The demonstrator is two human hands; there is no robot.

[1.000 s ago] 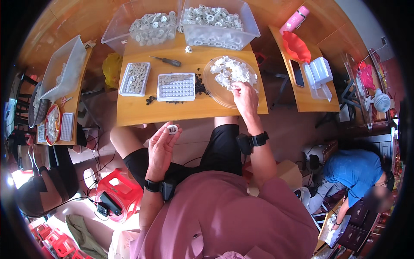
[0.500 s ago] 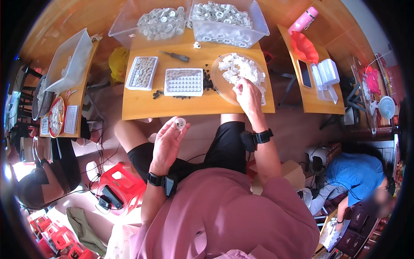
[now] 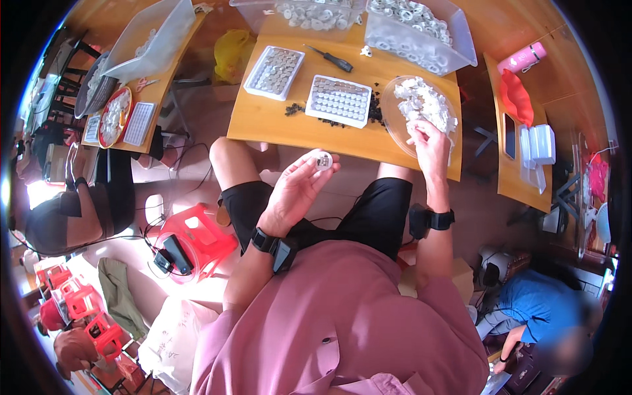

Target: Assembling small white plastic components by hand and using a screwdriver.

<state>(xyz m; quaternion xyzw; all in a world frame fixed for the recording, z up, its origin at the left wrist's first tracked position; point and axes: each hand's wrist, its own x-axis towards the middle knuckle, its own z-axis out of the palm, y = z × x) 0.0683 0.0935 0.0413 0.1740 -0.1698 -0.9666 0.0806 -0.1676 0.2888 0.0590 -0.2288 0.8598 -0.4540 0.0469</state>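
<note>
My left hand (image 3: 289,193) is raised in front of the table's near edge. Its thumb and fingers pinch a small round whitish part (image 3: 323,160) with a dark and metallic middle. Over the near side of a shallow round tray (image 3: 392,119), my right hand (image 3: 431,146) has its fingertips closed together at the heap of white pieces (image 3: 422,99). What those fingers hold, if anything, is too small to make out. Left of the round tray are black bits (image 3: 376,110) and a white rectangular tray (image 3: 336,120) with rows of round pieces.
Another white tray (image 3: 253,90) of silvery discs and a screwdriver (image 3: 334,61) lie farther left on the table. Clear plastic bins (image 3: 415,56) of white rings line its far edge. A red stool (image 3: 214,227) stands at left. Other people sit at left and lower right.
The head view has turned, so the table and bins appear farther right and higher. My left hand still holds the round part, and my right hand stays at the white pieces.
</note>
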